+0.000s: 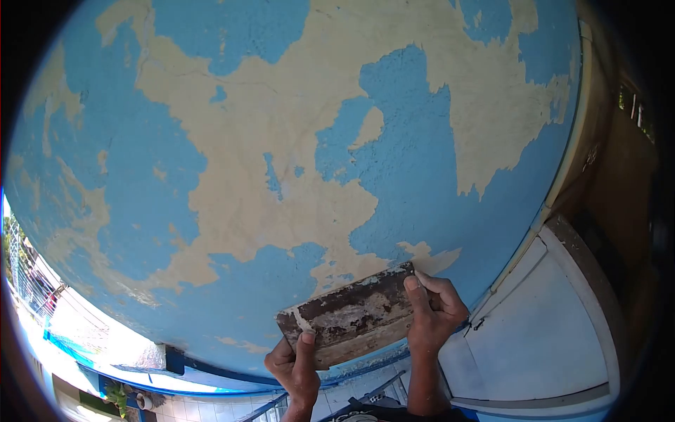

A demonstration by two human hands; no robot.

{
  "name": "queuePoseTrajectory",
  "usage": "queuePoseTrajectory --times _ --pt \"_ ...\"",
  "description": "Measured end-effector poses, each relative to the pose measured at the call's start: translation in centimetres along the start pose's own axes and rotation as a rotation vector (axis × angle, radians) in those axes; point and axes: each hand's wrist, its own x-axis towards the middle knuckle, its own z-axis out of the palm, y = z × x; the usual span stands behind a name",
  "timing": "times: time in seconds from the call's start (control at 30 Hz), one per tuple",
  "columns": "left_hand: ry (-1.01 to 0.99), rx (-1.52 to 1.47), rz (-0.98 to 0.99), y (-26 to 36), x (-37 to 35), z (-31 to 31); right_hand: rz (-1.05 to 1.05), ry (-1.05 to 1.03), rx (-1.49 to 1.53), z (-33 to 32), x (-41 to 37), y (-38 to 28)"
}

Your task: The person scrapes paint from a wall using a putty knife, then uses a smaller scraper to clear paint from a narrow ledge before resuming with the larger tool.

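Note:
With both hands I hold a wide, flat scraper plate (365, 309), dark brown and stained with pale residue. My left hand (298, 366) grips its left end, thumb on the near face and fingers behind it. At the right end, my right hand (430, 309) is closed in the same way. The plate's upper edge tilts up to the right and lies at the painted wall (281, 176); whether it touches cannot be made out. Blue paint has come off the wall in large patches, baring a cream layer. The fingers behind the plate are partly hidden.
A white door-like panel (541, 330) in a frame stands at the lower right. A pipe (562, 162) runs along the wall's right edge. Below are pale floor tiles (204, 408) and dark railings (383, 394). A potted plant (118, 395) is at the lower left.

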Motion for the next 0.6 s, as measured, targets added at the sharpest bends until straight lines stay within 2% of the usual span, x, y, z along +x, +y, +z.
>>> queuePoseTrajectory --times 0.07,0.17,0.23,0.33,0.4,0.47,0.53,0.6 --pt "-0.001 0.01 -0.021 1.9 0.2 0.4 0.029 0.007 -0.025 -0.2 0.1 -0.7" --pt "-0.006 0.105 0.006 -0.2 -0.5 -0.8 0.075 -0.018 -0.048 -0.9 -0.3 0.1" --pt "-0.01 0.123 0.063 -0.6 0.2 -0.6 0.004 -0.016 -0.024 -0.3 0.1 0.2" --pt "0.07 0.016 0.15 2.5 2.3 0.7 -0.091 -0.042 -0.006 2.0 2.7 -2.3" --pt "0.034 -0.025 0.137 2.6 2.7 -0.3 -0.151 -0.057 0.008 3.0 3.0 -3.3" --pt "0.012 0.055 0.057 1.0 1.4 -1.4 0.007 -0.037 0.063 1.6 0.1 -1.5" --pt "0.026 0.064 0.097 1.0 1.4 -1.0 -0.035 -0.029 0.053 1.1 -0.5 -0.6" --pt "-0.008 0.026 -0.007 2.3 1.5 -1.1 -0.023 -0.032 -0.002 0.8 -0.4 -1.1"
